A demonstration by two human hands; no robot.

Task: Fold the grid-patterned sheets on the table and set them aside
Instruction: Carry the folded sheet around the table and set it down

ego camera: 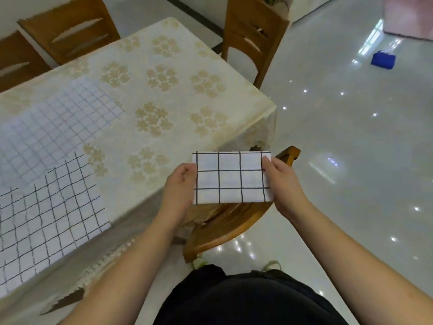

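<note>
Dark clothing (246, 299) is filling the lower edge. Beyond it, a folded grid sheet (230, 178) is being pinched at its ends by the left hand (180, 186) and right hand (284, 184), above a chair (232, 221) beside the surface (164, 95). Setting aside is probably being begun; two unfolded sheets (51, 207) are being cut off at left.

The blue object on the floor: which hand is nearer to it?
Right. The right hand grips the folded sheet on the side toward the blue object; the left hand holds the opposite edge.

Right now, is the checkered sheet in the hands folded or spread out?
Folded. The held sheet is a small, neat rectangle pinched between the left hand and right hand.
</note>
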